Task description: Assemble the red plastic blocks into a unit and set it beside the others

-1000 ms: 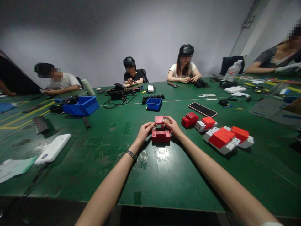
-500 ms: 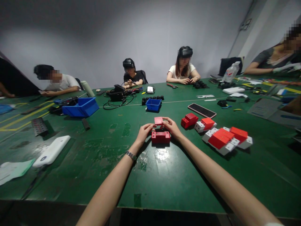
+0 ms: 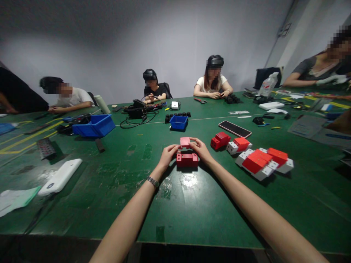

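Observation:
A small red plastic module (image 3: pixel 184 142) is held up between my two hands, just above and behind a red base (image 3: pixel 187 160) that stands on the green table (image 3: pixel 175 212). My left hand (image 3: pixel 169 154) pinches the module's left lower edge with thumb and forefinger. On the other side, my right hand (image 3: pixel 201 149) grips it with its fingers curled round the right edge. The base is a block with a recessed middle and round holes at its ends. To the right stands a wholly red module-and-base unit (image 3: pixel 220 141), with red-and-white units (image 3: pixel 257 163) beside it.
A phone (image 3: pixel 235 129) lies beyond the red units. Ahead stands a small blue bin (image 3: pixel 178 122), with black parts behind it. At left are a larger blue bin (image 3: pixel 94 125) and a white power bank (image 3: pixel 60 176) with a cable. Several people sit around the table.
The red module has tilted slightly in my fingers, its top now turned more toward me. Both hands keep their hold, and the base stays in place. The view has shifted slightly.

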{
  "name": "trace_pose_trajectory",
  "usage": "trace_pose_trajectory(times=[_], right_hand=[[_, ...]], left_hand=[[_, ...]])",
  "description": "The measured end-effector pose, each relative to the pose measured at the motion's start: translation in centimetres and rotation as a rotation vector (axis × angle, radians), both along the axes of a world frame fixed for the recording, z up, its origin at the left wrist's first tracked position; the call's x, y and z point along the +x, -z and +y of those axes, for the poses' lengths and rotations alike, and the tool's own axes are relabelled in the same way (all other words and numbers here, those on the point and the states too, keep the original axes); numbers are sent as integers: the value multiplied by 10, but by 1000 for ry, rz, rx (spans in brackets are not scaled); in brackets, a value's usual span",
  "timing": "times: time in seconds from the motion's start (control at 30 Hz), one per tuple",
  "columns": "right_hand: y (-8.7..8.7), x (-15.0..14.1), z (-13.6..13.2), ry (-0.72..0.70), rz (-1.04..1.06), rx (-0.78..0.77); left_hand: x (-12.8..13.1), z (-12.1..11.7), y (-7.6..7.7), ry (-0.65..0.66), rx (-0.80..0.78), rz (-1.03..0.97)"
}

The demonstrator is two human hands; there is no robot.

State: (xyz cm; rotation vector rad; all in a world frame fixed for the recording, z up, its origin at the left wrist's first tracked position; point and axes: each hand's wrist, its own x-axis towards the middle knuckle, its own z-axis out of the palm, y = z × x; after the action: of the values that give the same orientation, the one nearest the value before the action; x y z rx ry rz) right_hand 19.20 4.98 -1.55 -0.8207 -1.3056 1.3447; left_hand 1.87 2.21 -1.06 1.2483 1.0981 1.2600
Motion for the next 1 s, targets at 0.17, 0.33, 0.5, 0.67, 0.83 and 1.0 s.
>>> trace_pose_trajectory(times=[0.17,0.33,0.5,0.67,0.83,1.0], right_hand=[[1,1,-1,6,-5,9],[3,1,0,14,2,14],[2,1,-2,26,0,11],[-3,1,-6,21,5,8],[-5,1,-7,16,-6,9],[-5,1,-8,17,3,-1]], left_hand=[[0,-1,1,-4,2,9],[1,-2,-1,-5,12,19],[1,-2,-1,-6,8,23],[0,-2,-1,1,4,13],[-1,-2,-1,4,-7,9],[-1,-1,1,11,2,8]])
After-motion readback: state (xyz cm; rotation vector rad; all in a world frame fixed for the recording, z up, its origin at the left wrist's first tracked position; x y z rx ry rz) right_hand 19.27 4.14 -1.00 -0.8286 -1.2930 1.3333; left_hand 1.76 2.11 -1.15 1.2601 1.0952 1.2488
